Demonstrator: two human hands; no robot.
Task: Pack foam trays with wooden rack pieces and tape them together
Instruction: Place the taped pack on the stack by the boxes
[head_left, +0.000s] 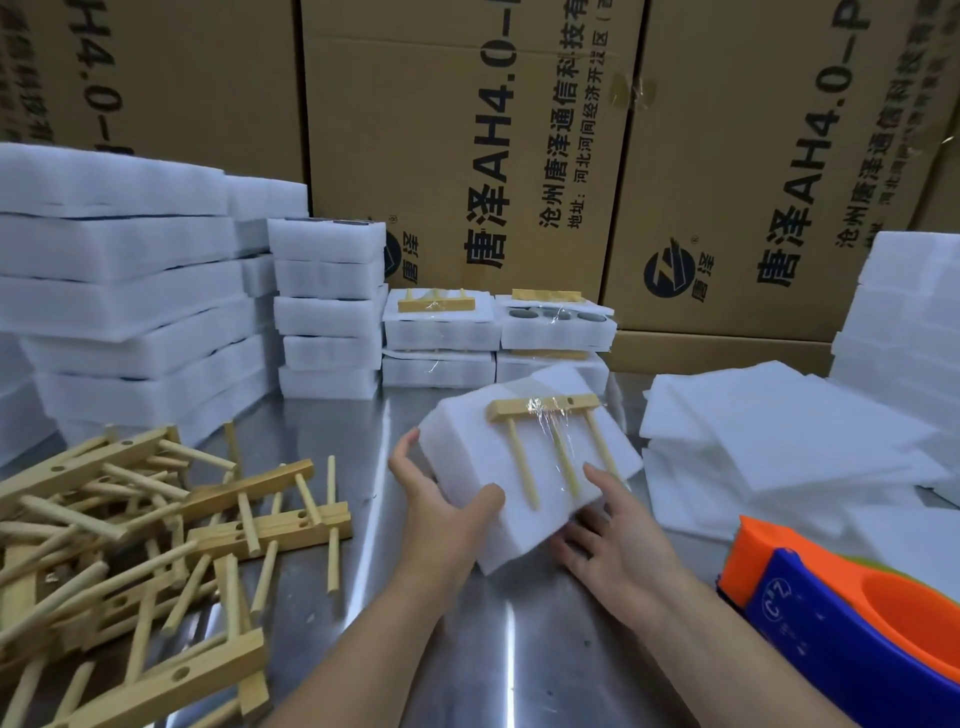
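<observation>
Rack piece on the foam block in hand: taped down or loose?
Taped down. Clear tape crosses the rack piece at its bar and middle peg, onto the foam block.

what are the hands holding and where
Both hold the white foam block with a taped wooden rack piece: left hand at its near left corner, right hand at its near right edge.

The tape dispenser runs off the right edge, the wooden rack pile off the left, and the underside of the foam block is unseen.
</observation>
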